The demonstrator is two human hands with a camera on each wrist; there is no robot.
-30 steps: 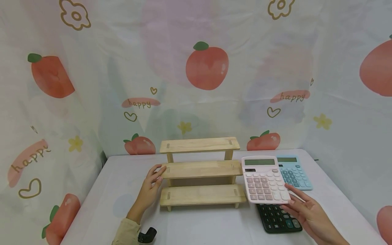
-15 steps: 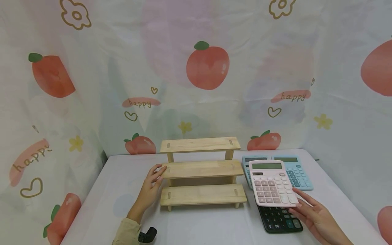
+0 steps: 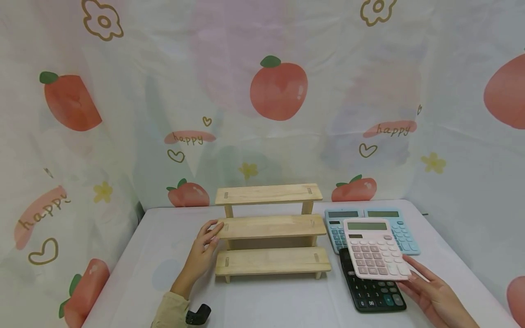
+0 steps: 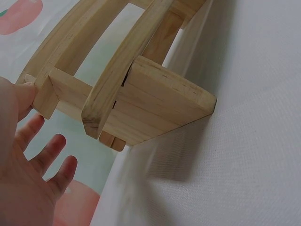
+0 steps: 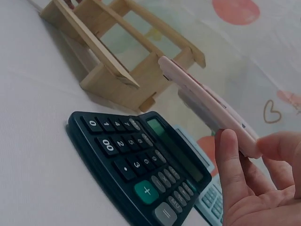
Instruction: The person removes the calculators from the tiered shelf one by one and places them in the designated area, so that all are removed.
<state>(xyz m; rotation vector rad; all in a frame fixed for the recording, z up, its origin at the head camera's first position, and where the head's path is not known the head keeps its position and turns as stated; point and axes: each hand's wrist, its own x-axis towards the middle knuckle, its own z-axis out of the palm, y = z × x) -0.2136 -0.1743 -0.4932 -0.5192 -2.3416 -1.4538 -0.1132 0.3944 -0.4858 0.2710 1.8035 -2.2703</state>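
A wooden three-tier shelf (image 3: 270, 226) stands in the middle of the table. My left hand (image 3: 198, 255) pinches the left end of its middle board; in the left wrist view the other fingers spread below the board. At the right, my right hand (image 3: 439, 296) grips a pink calculator (image 3: 373, 250) by its lower right corner. The right wrist view shows that pink calculator (image 5: 211, 103) edge-on, tilted and raised above a black calculator (image 5: 136, 155). Thumb and fingers hold it from both faces. The black calculator's upper part is hidden behind it in the head view.
Two light blue calculators lie side by side at the back right, the left one (image 3: 338, 239) partly covered by the pink one, the right one (image 3: 406, 239) near the table's right edge. A printed cloth backdrop (image 3: 287, 150) encloses the white table (image 3: 279, 305).
My right hand has carried the pink calculator right and slightly toward me, away from the shelf. The left light blue calculator has come into sight behind it. My left hand stays at the shelf.
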